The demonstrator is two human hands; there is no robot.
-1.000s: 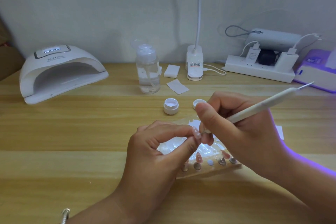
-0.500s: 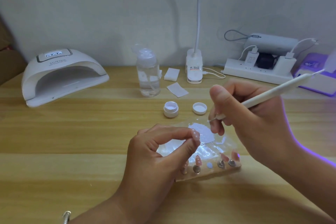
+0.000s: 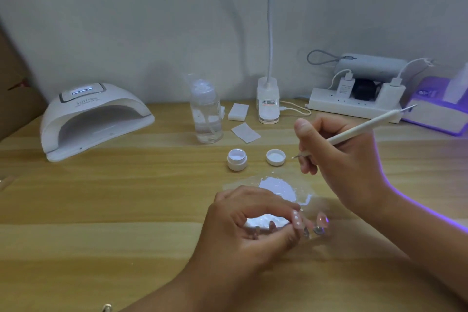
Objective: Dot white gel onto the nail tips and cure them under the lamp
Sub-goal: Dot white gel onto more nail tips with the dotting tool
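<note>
Your left hand (image 3: 248, 225) rested low over the table (image 3: 126, 197), wrist toward you, fingers (image 3: 255, 200) curled. Thumb and forefinger pinched one nail tip (image 3: 295, 219), face up, with white dots on it. More nail tips (image 3: 319, 224) stood just beside it on the right, by a shiny sheet (image 3: 278, 186) smeared white.

Your right hand (image 3: 336, 159) hung higher, behind and to the right. It gripped the pen (image 3: 364, 127) as for writing, fingers closed round the lower shaft. The pen's point aimed left with a white bead on it, just beside the lid (image 3: 276, 156). The open jar (image 3: 236, 158) sat left of the lid.

The lamp (image 3: 96, 119) stood well apart at far left, mouth toward you. Its top read "SUN"; the rest and the lit display were too blurred to read. The label on the clip light (image 3: 268, 104) was illegible.
</note>
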